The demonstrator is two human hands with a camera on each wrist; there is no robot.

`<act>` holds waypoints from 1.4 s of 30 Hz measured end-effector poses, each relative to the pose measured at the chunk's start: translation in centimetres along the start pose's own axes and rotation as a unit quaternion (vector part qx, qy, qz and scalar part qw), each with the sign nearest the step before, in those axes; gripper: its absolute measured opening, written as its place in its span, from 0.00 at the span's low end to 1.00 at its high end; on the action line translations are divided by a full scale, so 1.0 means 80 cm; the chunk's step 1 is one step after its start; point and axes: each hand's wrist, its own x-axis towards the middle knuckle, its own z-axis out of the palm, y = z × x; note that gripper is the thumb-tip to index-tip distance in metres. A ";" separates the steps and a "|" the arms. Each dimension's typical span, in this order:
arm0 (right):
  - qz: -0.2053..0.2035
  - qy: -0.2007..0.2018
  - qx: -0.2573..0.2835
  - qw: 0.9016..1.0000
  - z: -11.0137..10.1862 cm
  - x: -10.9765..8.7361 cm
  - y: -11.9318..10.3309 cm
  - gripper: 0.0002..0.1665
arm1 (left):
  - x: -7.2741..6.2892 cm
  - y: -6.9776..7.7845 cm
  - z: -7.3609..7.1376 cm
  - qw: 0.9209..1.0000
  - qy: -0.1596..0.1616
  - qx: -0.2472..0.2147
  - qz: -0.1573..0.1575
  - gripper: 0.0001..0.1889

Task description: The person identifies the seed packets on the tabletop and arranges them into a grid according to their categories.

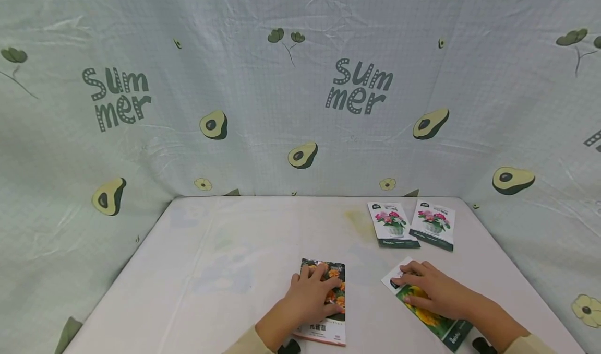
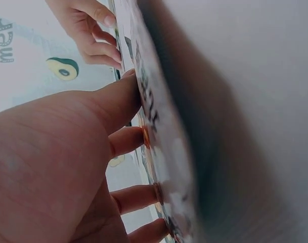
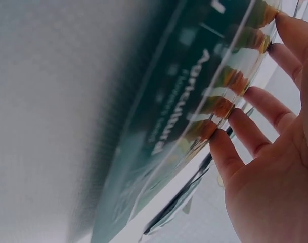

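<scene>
My left hand point(image 1: 307, 296) rests its spread fingertips and thumb on a flower seed packet point(image 1: 328, 333) with orange blooms on a dark ground, lying flat at the table's near middle. In the left wrist view that packet point(image 2: 164, 131) appears edge-on under the fingers. To the right, the fingertips of my right hand point(image 1: 441, 294) touch a second seed packet point(image 1: 424, 317), yellow and green with a dark green band, lying at a slant. The right wrist view shows this packet's band point(image 3: 179, 96) with printed lettering, and the fingers extended onto its face. The hands partly cover both pictures.
Two white seed packets with pink flowers, one point(image 1: 393, 226) beside the other point(image 1: 433, 223), lie at the back right of the white table point(image 1: 225, 270). A pale curtain point(image 1: 263, 93) printed with avocados hangs behind the table and along its sides.
</scene>
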 end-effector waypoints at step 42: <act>-0.009 -0.001 0.013 1.000 0.004 0.000 0.005 0.31 | -0.016 -0.032 -0.006 0.999 -0.007 -0.025 -0.018 0.29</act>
